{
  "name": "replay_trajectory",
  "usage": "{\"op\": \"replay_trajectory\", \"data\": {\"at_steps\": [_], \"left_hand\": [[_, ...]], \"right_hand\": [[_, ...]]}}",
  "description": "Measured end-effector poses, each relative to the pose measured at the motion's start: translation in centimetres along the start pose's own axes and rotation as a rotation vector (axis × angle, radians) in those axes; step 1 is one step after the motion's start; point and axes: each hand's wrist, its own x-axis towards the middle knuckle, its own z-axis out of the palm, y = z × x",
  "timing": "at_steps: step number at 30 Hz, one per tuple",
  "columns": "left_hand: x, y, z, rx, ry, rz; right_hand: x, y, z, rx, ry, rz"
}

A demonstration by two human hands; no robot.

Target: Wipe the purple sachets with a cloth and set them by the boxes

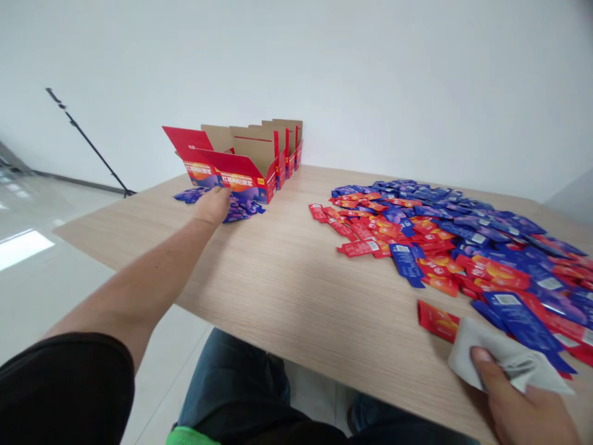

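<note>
My left hand (214, 205) reaches far out over the table and touches a small pile of blue-purple packets (239, 210) in front of the cartons. Its fingertips are blurred and partly hidden, so I cannot see whether they grip a packet. Low on the right, my right hand (523, 398) pinches a crumpled whitish cloth or tissue (482, 349), thumb on top. A red-orange packet (438, 319) sticks out just beyond the cloth. Beside this hand spreads a large heap of flat packets, some red (428, 267), others blue (523, 318).
Several red printed cartons (248, 185) stand in a row at the back, flaps raised. The wooden tabletop (278, 278) meets a white wall (370, 86). On the floor at left, a thin black stand (95, 145) leans. My legs (231, 383) are under the near edge.
</note>
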Motion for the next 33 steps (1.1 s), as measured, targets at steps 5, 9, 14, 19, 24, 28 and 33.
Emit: {"op": "replay_trajectory", "data": {"at_steps": [5, 9, 14, 19, 24, 28, 33], "left_hand": [[-3.6, 1.5, 4.0, 0.118, -0.199, -0.01], [-7.4, 6.1, 7.0, 0.099, -0.395, 0.098], [-9.8, 13.9, 9.4, 0.039, -0.649, 0.229], [-10.0, 21.7, 13.1, -0.005, -0.707, 0.443], [-9.7, 28.0, 18.6, 0.047, -0.596, 0.801], [-9.9, 31.4, 22.3, 0.046, -0.625, 0.896], [-10.2, 33.3, 25.2, 0.111, -0.626, 0.883]], "right_hand": [[-0.6, -3.5, 0.1, -0.057, 0.006, 0.057], [-1.2, -4.6, 0.7, 0.081, 0.032, -0.033], [-1.5, -4.8, 1.2, 0.165, 0.028, -0.103], [-1.6, -5.0, 1.4, 0.219, 0.025, -0.142], [-1.7, -5.2, 1.3, 0.257, 0.014, -0.161], [-1.7, -5.6, 1.4, 0.301, 0.028, -0.17], [-1.7, -5.8, 1.4, 0.301, 0.049, -0.156]]}}
